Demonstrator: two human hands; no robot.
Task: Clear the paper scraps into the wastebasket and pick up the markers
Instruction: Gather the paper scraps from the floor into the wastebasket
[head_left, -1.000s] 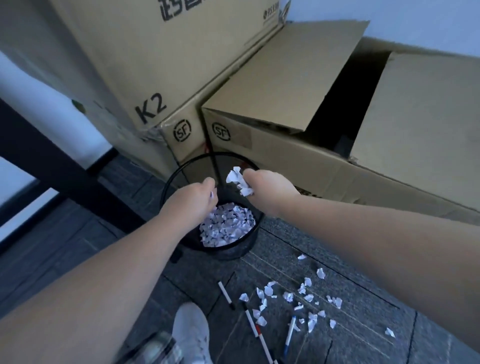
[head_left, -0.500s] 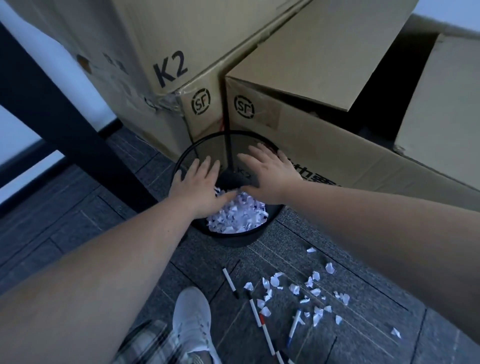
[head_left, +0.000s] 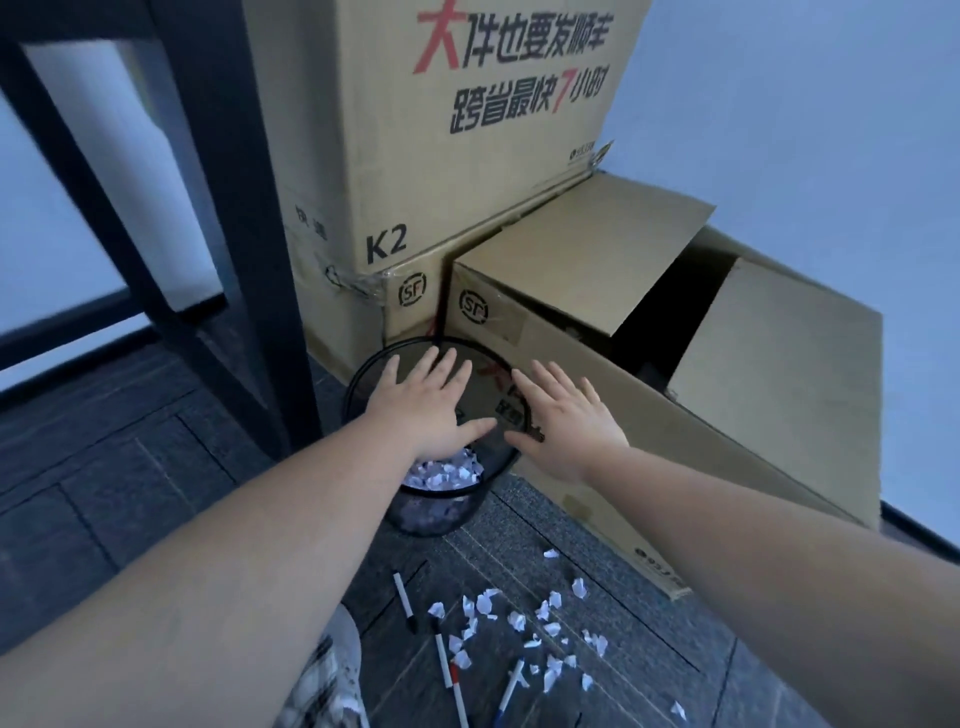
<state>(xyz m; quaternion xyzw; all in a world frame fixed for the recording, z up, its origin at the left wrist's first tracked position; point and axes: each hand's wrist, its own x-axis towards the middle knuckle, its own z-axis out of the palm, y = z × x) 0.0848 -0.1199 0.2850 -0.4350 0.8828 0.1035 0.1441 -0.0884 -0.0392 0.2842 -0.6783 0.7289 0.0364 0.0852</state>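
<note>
Two hands hang flat over the bin (head_left: 363, 384), likely because a load of scraps has just gone in. Left hand (head_left: 423, 402) spreads its fingers wide above the mesh rim, grip fully open, nothing in it. Below it the bin, standing against the boxes (head_left: 467, 156), holds a heap of white scraps (head_left: 444, 474). Right hand (head_left: 563, 421) is just beside, over the bin's right edge, grip equally wide and empty. On the floor (head_left: 130, 493) nearer the person, more scraps (head_left: 519, 621) lie scattered among three markers (head_left: 404, 600), so both jobs look unfinished; another scoop seems due.
</note>
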